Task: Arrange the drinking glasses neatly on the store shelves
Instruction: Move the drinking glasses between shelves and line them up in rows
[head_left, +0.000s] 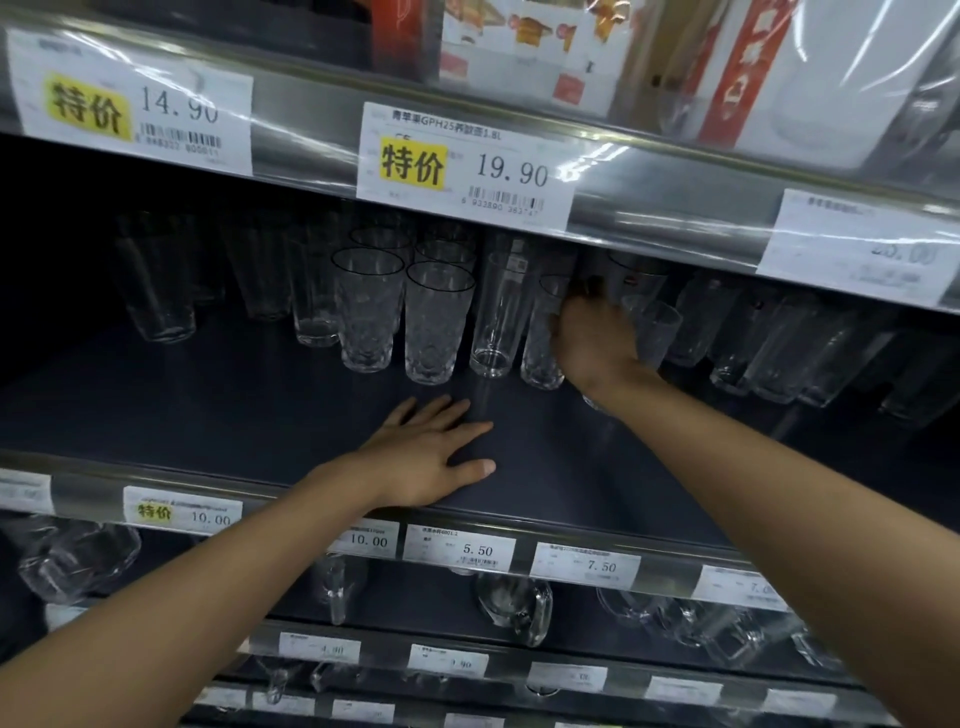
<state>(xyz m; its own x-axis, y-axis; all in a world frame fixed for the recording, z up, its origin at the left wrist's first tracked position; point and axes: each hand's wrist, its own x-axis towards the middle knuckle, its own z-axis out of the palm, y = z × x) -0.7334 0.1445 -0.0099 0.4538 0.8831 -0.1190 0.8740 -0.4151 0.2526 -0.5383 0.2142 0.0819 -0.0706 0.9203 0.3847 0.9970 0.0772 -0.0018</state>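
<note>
Much bare shelf front under flat left hand; right hand grips a glass.

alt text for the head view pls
A person's right hand grips a clear glass among rows of tumblers on a dark store shelf, while the left hand rests flat on the shelf. Price tags line the shelf edges.

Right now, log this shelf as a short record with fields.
shelf: dark, middle tier
glasses: upright, in rows toward the back
left hand: flat on the shelf, holding nothing
right hand: fingers curled round a glass in the front row
tag: 19.90, on the rail above
</note>
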